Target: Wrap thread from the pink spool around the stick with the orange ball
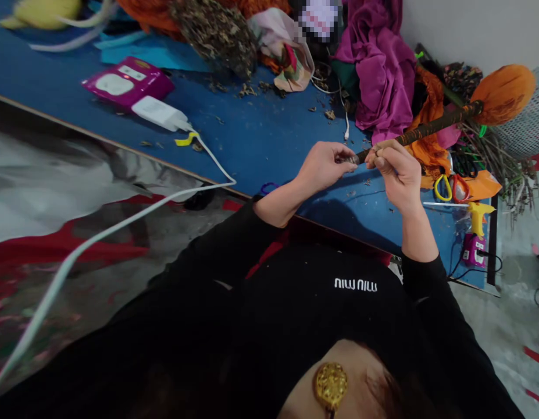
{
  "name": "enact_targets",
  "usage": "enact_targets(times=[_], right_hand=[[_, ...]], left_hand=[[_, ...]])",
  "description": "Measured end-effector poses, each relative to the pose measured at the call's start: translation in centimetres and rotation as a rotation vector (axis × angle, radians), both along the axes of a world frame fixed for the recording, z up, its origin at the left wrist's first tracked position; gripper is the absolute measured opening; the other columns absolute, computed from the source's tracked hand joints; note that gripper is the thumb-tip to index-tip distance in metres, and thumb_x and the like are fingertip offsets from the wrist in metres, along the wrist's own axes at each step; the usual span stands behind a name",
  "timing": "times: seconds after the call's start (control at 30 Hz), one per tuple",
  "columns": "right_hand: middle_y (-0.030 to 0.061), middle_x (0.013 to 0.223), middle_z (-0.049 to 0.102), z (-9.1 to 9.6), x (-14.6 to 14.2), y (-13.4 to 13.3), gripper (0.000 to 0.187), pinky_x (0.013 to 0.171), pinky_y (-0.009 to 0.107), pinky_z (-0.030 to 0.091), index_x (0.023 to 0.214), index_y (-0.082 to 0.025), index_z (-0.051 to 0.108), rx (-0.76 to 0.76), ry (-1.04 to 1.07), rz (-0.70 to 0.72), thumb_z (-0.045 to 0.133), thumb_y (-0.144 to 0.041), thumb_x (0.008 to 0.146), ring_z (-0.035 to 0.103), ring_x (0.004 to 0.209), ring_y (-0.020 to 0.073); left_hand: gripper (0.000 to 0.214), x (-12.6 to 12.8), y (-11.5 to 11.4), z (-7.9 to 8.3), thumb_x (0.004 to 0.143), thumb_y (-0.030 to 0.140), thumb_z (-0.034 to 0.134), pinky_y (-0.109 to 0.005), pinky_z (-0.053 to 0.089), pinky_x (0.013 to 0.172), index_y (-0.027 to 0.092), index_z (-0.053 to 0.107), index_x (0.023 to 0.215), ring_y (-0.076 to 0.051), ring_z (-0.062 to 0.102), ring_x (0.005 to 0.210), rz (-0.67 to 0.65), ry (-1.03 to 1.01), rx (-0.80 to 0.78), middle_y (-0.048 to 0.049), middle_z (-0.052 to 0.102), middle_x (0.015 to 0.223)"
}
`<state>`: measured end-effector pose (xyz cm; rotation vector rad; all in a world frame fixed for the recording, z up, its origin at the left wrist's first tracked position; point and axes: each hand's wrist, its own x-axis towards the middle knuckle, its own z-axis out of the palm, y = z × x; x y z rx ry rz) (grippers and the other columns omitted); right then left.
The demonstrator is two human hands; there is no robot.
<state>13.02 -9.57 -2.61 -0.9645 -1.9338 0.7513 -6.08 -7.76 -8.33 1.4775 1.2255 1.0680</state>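
Note:
A dark brown stick [437,124] wound with thin orange lines slants across the right side, its far end topped by an orange cloth-covered bulb [503,95]. My right hand [397,169] pinches the stick toward its lower end. Fingers curled, my left hand [324,167] closes round the stick's near tip, which is mostly hidden. The two hands are close together above the blue table [269,128]. Behind my right hand lie magenta cloth [376,64] and crumpled orange cloth [428,105].
Yellow and red scissor handles [443,189] and a yellow glue gun [479,216] lie at the right. A purple power strip [127,84] with a white plug [160,113] sits at the left; its cable [134,218] crosses the table edge. Dried plant matter [214,38] lies at the back.

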Motion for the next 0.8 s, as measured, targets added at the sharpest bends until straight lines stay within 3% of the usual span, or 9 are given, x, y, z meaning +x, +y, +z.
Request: enact_targets(times=[0.13,0.27,0.47,0.67,0.8], right_hand=[[0.0041,0.086,0.066,0.4,-0.5,1.0,0.050,0.095,0.044,0.062,0.074,-0.026,0.068,-0.066,-0.033,0.097,0.063,-0.070,0.096,0.070,0.095,0.0216],[0.0036,0.082,0.064,0.4,-1.1,2.3,0.058,0.092,0.046,0.063,0.072,-0.026,0.066,-0.109,0.013,0.093,0.061,-0.081,0.091,0.068,0.092,0.0213],[0.0034,0.079,0.064,0.1,-1.9,3.7,0.060,0.086,0.038,0.061,0.072,-0.027,0.066,-0.087,0.094,0.112,0.055,-0.082,0.094,0.065,0.082,0.0181],[0.0035,0.080,0.060,-0.9,-1.3,3.5,0.060,0.077,0.035,0.060,0.077,-0.027,0.067,-0.180,0.107,-0.010,0.055,-0.083,0.093,0.067,0.086,0.0190],[0.0041,0.082,0.061,-1.5,-0.6,2.9,0.061,0.081,0.038,0.062,0.074,-0.026,0.066,-0.142,0.162,-0.024,0.055,-0.082,0.094,0.069,0.092,0.0209]], left_hand=[[0.017,-0.2,-0.1,0.6,0.075,0.025,0.077,-0.025,0.044,0.056,0.014,0.080,0.087,-0.011,0.055,0.055,-0.032,0.004,-0.057,-0.0011,0.070,0.067],[0.010,-0.2,-0.1,0.8,0.075,0.023,0.078,-0.024,0.042,0.054,0.015,0.079,0.080,-0.011,0.054,0.052,-0.071,0.016,-0.048,-0.0003,0.067,0.062],[0.013,-0.1,-0.1,0.3,0.074,0.022,0.078,-0.026,0.046,0.061,0.016,0.083,0.084,-0.014,0.061,0.062,-0.062,0.111,0.019,-0.0022,0.074,0.071],[0.020,-0.4,0.0,-0.1,0.075,0.025,0.080,-0.029,0.049,0.062,0.017,0.086,0.092,-0.016,0.065,0.065,-0.031,0.154,-0.006,-0.0050,0.078,0.078],[0.021,-0.5,0.2,0.1,0.074,0.021,0.081,-0.028,0.045,0.057,0.014,0.085,0.094,-0.013,0.059,0.055,-0.027,0.109,-0.058,-0.0049,0.076,0.073]])
